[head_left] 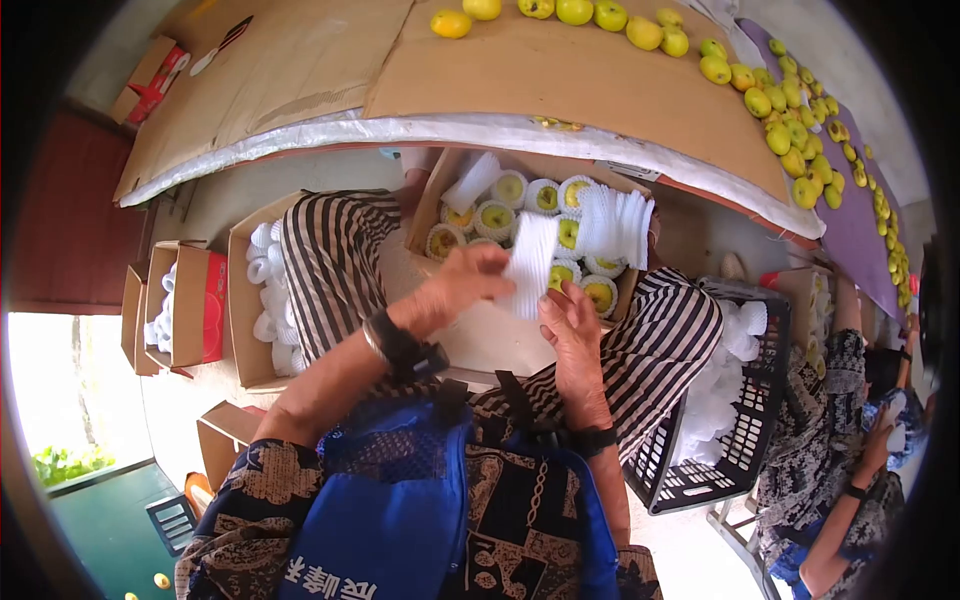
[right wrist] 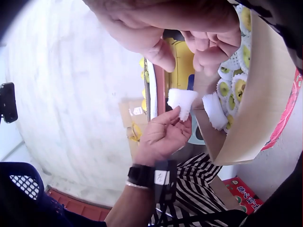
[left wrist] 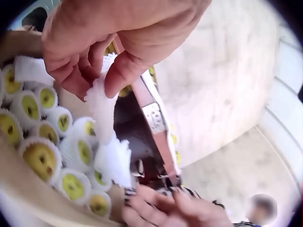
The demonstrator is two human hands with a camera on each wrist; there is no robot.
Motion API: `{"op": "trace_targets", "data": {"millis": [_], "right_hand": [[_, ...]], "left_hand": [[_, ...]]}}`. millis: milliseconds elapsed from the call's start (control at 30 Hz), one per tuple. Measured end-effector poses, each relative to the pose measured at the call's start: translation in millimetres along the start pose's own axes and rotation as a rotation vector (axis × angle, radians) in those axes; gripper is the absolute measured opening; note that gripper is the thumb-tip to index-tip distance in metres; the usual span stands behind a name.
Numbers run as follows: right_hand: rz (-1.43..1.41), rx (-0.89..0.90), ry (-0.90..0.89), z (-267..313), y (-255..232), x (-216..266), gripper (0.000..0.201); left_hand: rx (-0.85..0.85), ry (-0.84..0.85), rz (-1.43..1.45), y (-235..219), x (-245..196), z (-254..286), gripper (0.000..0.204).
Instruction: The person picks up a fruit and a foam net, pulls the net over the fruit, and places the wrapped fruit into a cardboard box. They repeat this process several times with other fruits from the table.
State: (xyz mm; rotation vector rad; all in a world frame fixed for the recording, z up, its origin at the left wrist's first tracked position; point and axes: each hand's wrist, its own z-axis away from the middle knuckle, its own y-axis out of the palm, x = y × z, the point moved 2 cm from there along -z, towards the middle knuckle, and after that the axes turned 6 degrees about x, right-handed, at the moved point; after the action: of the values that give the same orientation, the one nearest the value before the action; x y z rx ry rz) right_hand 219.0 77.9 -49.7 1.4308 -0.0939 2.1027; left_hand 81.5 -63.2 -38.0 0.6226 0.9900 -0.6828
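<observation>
My left hand [head_left: 462,288] pinches a flattened white foam net sleeve [head_left: 533,268] above an open box [head_left: 432,205] of foam-wrapped yellow-green apples. In the left wrist view, thumb and fingers of this left hand [left wrist: 118,45] grip one end of the sleeve [left wrist: 103,106], which hangs downward. The sleeve [right wrist: 182,99] also shows in the right wrist view, standing up from the left hand [right wrist: 163,137]. My right hand [head_left: 575,345] is just right of the sleeve; its thumb and loosely bent fingers stand apart, holding nothing [right wrist: 175,28]. More flat sleeves [head_left: 612,225] lie on the apples at the box's right.
A cardboard-covered table [head_left: 300,60] with loose apples [head_left: 645,33] stands ahead. To the left is a box of foam sleeves [head_left: 272,290]; to the right, a black crate [head_left: 755,420] holds more foam. Another person's arm [head_left: 840,515] shows at far right.
</observation>
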Motion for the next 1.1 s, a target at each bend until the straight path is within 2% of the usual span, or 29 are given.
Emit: {"op": "trace_targets", "data": {"millis": [33, 133, 167, 267, 400, 467, 533, 633, 733, 767, 867, 967, 1100], "right_hand": [[-0.061, 0.073, -0.052, -3, -2, -7, 0.058], [-0.19, 0.285, 0.06, -4, -1, -13, 0.041], [-0.166, 0.266, 0.035, -2, 2, -13, 0.027], [-0.166, 0.297, 0.023, 5, 8, -7, 0.025], [0.022, 0.274, 0.032, 16, 11, 9, 0.023], [0.137, 0.248, -0.018, 18, 9, 11, 0.022], [0.119, 0.252, -0.012, 19, 10, 12, 0.017], [0.11, 0.246, -0.037, 18, 10, 10, 0.018], [0.18, 0.267, -0.163, 20, 12, 17, 0.017], [0.225, 0.286, -0.103, 21, 8, 15, 0.022], [0.32, 0.257, -0.134, 25, 5, 20, 0.024], [0.166, 0.32, -0.097, 34, 12, 36, 0.034], [0.104, 0.403, -0.115, 41, 15, 54, 0.047]], "left_hand": [[0.054, -0.013, 0.02, 8, 3, 9, 0.032], [0.102, 0.027, 0.123, 16, 12, 23, 0.028], [0.06, 0.019, 0.156, 16, 12, 25, 0.026], [-0.045, 0.042, 0.235, 11, 8, 31, 0.021], [-0.096, 0.162, 0.266, 8, 19, 29, 0.018], [-0.097, 0.205, 0.258, 10, 19, 29, 0.02], [-0.102, 0.216, 0.246, 11, 18, 32, 0.025], [-0.071, 0.218, 0.272, 20, 10, 36, 0.025], [-0.072, 0.223, 0.237, 25, -5, 41, 0.029], [-0.04, 0.229, 0.213, 23, -4, 43, 0.028], [0.014, 0.217, 0.178, 25, -8, 47, 0.032], [0.01, 0.215, 0.226, 32, -15, 45, 0.031], [0.068, 0.21, 0.344, 48, -49, 54, 0.033]]}}
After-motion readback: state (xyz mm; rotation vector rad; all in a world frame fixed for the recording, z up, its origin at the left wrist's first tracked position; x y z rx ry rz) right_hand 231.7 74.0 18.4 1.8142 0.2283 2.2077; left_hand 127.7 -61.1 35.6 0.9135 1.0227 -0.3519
